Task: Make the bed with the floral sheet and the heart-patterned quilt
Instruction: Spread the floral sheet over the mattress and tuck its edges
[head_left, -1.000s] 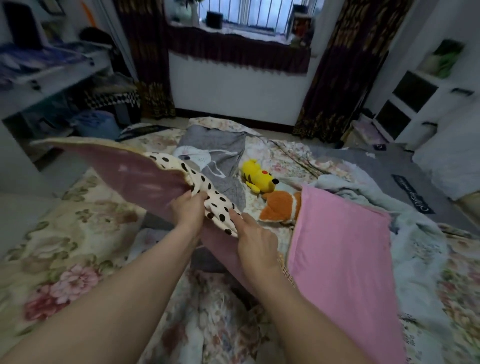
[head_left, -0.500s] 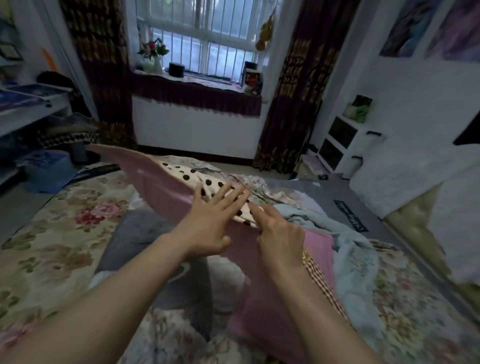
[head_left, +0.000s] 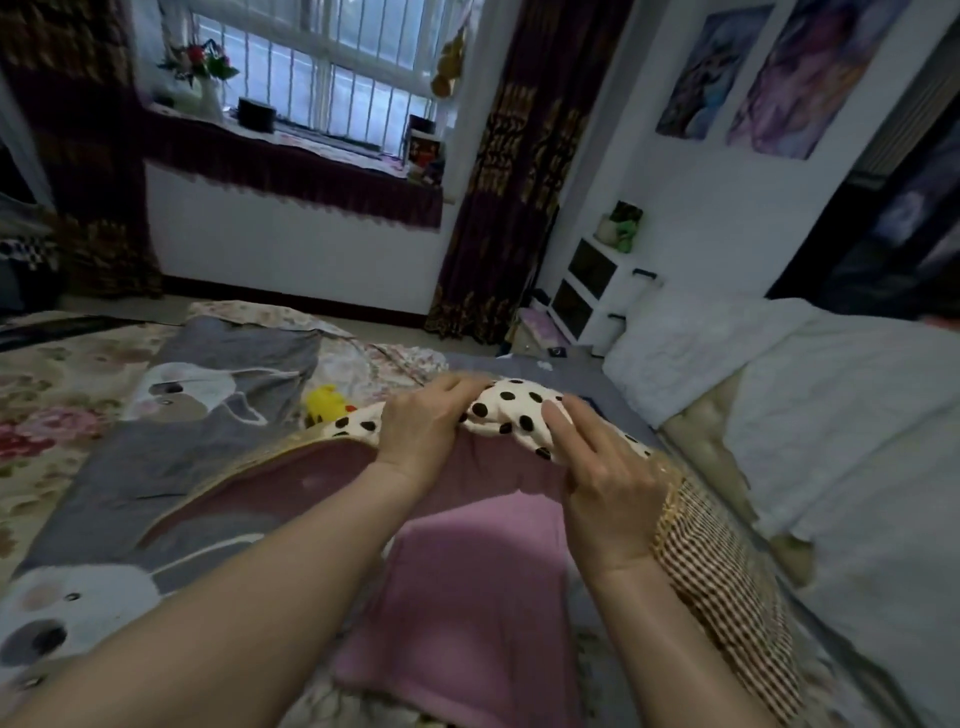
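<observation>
Head cam: L hand (head_left: 431, 421) & R hand (head_left: 610, 483) fingers (head_left: 563, 415) clamp bunched quilt (head_left: 509, 421) edge.

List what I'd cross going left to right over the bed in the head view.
Floral sheet → grey cartoon blanket → yellow plush toy → left hand → black-spotted cloth bunched in both grips → right hand → checked fabric → white quilted bedding.
</observation>
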